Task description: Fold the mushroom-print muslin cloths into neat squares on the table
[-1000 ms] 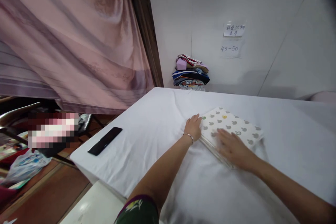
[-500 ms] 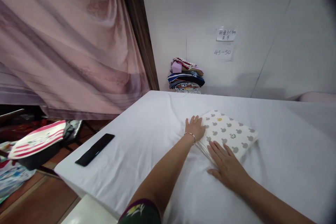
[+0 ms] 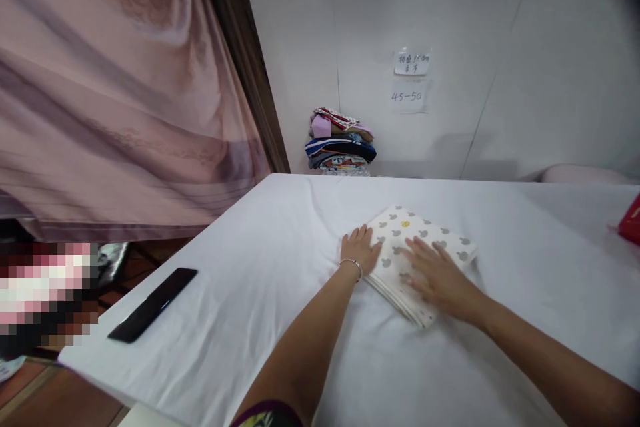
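Observation:
A folded white cloth with grey bunny-like prints and a small yellow mark lies on the white-covered table. Its stacked layers show along the near left edge. My left hand, with a bracelet at the wrist, rests at the cloth's left corner with fingers spread. Over the middle and right of the cloth is my right hand, its fingers apart and slightly blurred. Whether that palm presses on the cloth or hovers just above it, I cannot tell.
A long black flat object lies near the table's left edge. Behind the far edge stands a stack of folded fabrics against the wall. A pink curtain hangs at left. Something red shows at the right edge.
My right hand has moved from the cloth's near edge farther onto its top, uncovering the near corner. My left hand stays at the left corner. The view has shifted slightly right.

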Demonstrator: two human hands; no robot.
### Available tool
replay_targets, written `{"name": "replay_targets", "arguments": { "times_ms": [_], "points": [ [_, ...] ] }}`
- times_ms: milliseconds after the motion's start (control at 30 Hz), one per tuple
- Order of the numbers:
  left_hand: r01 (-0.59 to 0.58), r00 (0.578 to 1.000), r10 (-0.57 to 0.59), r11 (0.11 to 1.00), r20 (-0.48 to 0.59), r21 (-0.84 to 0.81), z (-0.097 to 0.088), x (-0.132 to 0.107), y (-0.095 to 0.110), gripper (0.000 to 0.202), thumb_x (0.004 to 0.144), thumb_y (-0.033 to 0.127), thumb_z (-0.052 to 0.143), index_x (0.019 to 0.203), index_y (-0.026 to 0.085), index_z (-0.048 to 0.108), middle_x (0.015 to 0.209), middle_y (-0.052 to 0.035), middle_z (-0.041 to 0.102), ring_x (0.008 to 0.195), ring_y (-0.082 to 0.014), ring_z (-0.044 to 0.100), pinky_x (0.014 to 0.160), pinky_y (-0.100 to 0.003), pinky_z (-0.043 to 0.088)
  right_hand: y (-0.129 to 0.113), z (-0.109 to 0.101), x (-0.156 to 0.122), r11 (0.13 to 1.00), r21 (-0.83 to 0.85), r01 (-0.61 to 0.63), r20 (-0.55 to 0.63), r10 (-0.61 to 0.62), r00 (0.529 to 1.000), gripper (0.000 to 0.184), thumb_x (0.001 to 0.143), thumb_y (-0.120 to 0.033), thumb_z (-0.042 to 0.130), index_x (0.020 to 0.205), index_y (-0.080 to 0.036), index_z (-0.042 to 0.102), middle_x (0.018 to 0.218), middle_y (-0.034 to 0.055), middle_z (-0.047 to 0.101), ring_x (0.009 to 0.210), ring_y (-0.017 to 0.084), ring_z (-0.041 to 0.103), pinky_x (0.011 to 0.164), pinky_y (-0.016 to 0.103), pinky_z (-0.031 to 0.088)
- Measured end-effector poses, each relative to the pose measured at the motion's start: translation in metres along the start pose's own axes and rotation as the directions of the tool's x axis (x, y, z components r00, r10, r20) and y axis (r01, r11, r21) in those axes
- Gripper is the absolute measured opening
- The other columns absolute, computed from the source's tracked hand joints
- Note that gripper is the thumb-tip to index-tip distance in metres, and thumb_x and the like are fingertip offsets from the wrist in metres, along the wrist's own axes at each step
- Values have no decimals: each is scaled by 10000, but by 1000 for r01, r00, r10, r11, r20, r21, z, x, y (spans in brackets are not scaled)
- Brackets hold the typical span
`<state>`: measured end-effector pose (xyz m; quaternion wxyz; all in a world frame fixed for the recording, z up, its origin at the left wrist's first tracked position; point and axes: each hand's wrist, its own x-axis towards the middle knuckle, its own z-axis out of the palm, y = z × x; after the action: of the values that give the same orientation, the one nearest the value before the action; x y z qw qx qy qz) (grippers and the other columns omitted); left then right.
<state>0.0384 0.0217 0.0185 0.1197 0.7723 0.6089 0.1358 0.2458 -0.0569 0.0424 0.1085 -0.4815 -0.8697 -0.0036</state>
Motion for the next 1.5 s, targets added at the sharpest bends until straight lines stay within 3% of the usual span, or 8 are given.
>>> {"name": "replay_targets", "arguments": {
  "times_ms": [100,233,367,467,700,967,1167,1500],
  "points": [
    [4,1000,-4,1000,8,5,0,0,0,531,874,493,234,1360,285,284,1468,2,221,1333,-219,181,1088,-439,116,25,13,2,984,-39,-175,-18,174,985,590,873,-542,280,1319,-180,415,1425,106,323,1333,268,208,1046,513,202],
    [0,1000,0,1000,15,29,-1,-1,1,540,874,505,214,1361,283,282,1470,15,214,1335,-205,173,1091,-423,118,36,35,-7,979,-45,-199,-11,199,980,605,883,-540,236,1341,-172,379,1441,87,293,1342,240,182,1066,478,181],
    [4,1000,-5,997,18,72,-1,-2,1,550,871,515,197,1365,282,265,1472,24,207,1334,-206,175,1082,-434,149,33,32,-7,972,-25,-235,74,237,969,642,868,-569,218,1351,-174,368,1451,84,270,1345,253,165,1071,481,167],
    [-12,1000,12,996,5,92,1,-1,1,565,865,526,186,1366,275,259,1470,11,216,1328,-220,192,1072,-458,175,35,18,13,963,8,-269,158,264,951,635,857,-579,214,1353,-212,368,1448,75,281,1337,267,195,1054,496,204],
    [-12,1000,13,997,-18,81,4,-3,-2,573,861,531,193,1366,271,265,1466,3,226,1324,-223,206,1065,-470,191,72,8,87,930,-44,-365,69,367,928,579,866,-475,250,1340,-160,358,1443,103,291,1333,272,205,1050,499,196],
    [-14,998,16,999,-53,49,6,-3,-3,563,855,519,224,1352,264,297,1455,-3,257,1309,-230,231,1057,-466,204,106,32,88,898,52,-437,134,427,894,642,844,-547,259,1358,-167,325,1397,100,379,1240,289,384,975,439,343],
    [-18,998,20,999,-56,38,6,-2,-3,570,851,525,230,1350,259,302,1454,-9,260,1305,-225,232,1045,-457,216,83,15,78,903,10,-429,111,426,898,561,851,-482,286,1313,-181,388,1394,106,380,1273,289,330,991,510,291],
    [40,997,-43,998,62,45,-7,0,6,572,845,518,195,1364,284,255,1479,24,184,1324,-219,185,1016,-466,258,-10,15,-34,994,88,-65,48,61,997,522,881,-503,286,1335,-269,393,1437,49,307,1329,245,229,1064,519,111]
  ]
}}
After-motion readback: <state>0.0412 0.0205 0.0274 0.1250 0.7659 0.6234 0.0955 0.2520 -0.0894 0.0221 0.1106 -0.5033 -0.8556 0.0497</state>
